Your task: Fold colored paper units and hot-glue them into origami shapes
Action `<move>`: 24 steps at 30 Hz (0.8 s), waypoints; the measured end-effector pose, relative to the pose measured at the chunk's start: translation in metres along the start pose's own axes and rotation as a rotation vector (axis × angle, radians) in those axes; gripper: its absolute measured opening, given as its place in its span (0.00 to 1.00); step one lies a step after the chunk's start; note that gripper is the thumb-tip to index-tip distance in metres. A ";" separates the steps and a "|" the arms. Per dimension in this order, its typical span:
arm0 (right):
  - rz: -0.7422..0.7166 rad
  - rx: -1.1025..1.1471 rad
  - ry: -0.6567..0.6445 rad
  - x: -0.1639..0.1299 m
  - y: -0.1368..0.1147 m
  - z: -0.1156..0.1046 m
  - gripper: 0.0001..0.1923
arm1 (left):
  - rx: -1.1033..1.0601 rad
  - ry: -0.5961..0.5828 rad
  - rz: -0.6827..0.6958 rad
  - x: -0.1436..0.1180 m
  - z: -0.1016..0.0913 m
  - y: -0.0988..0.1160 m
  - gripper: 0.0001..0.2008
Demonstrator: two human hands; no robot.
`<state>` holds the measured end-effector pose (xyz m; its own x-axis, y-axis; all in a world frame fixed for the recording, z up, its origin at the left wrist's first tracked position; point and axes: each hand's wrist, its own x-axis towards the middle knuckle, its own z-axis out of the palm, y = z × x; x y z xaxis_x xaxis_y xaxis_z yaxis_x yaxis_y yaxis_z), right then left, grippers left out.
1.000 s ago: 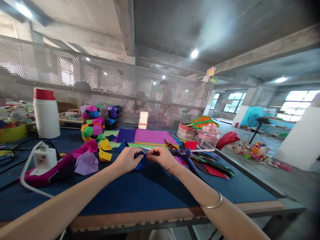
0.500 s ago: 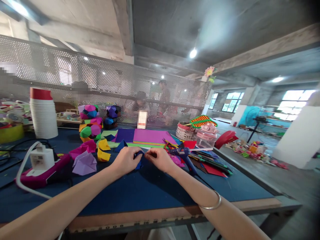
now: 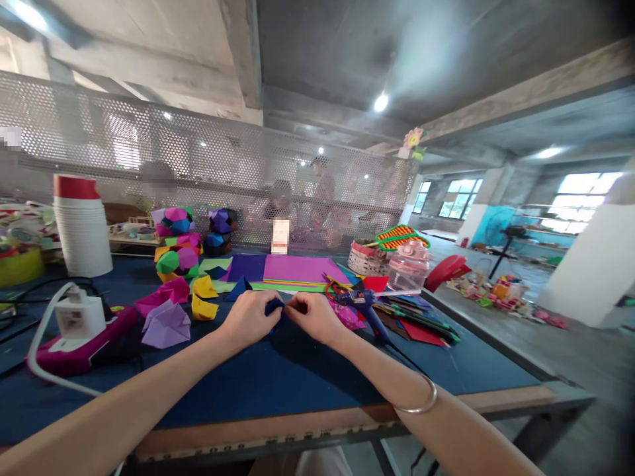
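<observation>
My left hand (image 3: 251, 317) and my right hand (image 3: 313, 316) meet over the blue table top (image 3: 278, 377), both pinching a small folded piece of dark blue paper (image 3: 274, 306) between their fingertips. Most of that paper is hidden by the fingers. A silver bangle (image 3: 421, 402) sits on my right forearm. Folded paper units lie just left of my hands: a purple one (image 3: 166, 324), yellow ones (image 3: 204, 297) and a magenta one (image 3: 161, 295). A blue glue gun (image 3: 366, 305) rests right of my right hand.
Coloured paper sheets (image 3: 292, 270) lie behind my hands, with paper balls (image 3: 179, 243) further left. A white cup stack (image 3: 82, 225) and a power strip (image 3: 79, 330) with a white plug stand at left. A clear jar (image 3: 407, 266) and loose paper (image 3: 419, 318) are at right. People sit behind the perforated screen (image 3: 223, 172).
My hands have closed in on each other, so less of the blue paper shows between them. The view has shifted slightly.
</observation>
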<state>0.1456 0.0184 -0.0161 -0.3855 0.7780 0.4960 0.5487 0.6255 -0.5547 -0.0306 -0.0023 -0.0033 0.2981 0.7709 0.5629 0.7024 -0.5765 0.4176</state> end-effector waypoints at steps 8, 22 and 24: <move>0.029 0.006 0.008 -0.001 -0.004 0.001 0.08 | 0.102 -0.021 -0.005 -0.001 0.000 0.002 0.09; 0.071 0.153 0.000 0.001 -0.005 0.000 0.08 | 0.157 -0.001 -0.002 0.001 -0.001 0.001 0.10; 0.062 0.161 -0.010 0.001 -0.005 0.000 0.08 | 0.138 0.012 -0.020 0.003 -0.001 -0.001 0.10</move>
<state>0.1424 0.0165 -0.0131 -0.3626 0.8153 0.4514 0.4462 0.5771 -0.6840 -0.0315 0.0000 -0.0013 0.2761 0.7778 0.5646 0.7903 -0.5180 0.3271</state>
